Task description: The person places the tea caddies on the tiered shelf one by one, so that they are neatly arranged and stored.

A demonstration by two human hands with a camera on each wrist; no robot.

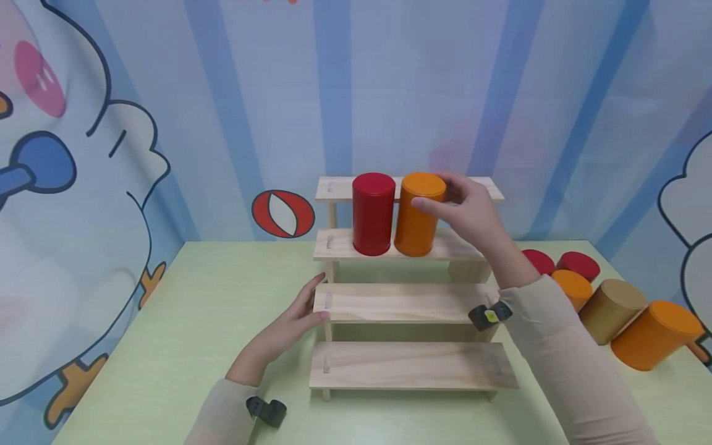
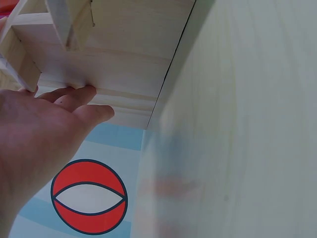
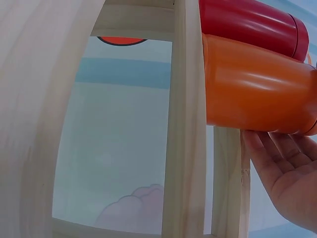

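A four-step wooden rack [image 1: 400, 303] stands on the table. On its second step from the top, a red cylindrical canister [image 1: 372, 216] and an orange cylindrical canister [image 1: 414, 222] stand upright side by side. My right hand [image 1: 473, 210] holds the orange canister near its top, thumb across the front and fingers at its right side. In the right wrist view the fingers [image 3: 282, 153] lie along the canister's wall. My left hand [image 1: 286, 330] touches the rack's left side, thumb at the front of a lower step, with fairly straight fingers [image 2: 79, 101] against the wood.
Right of the rack, partly behind my right forearm, stand more canisters: two red [image 1: 578, 266], two orange [image 1: 656, 337] and one gold [image 1: 612, 309]. A printed cloth backdrop [image 1: 406, 86] hangs behind the pale green table [image 1: 222, 290].
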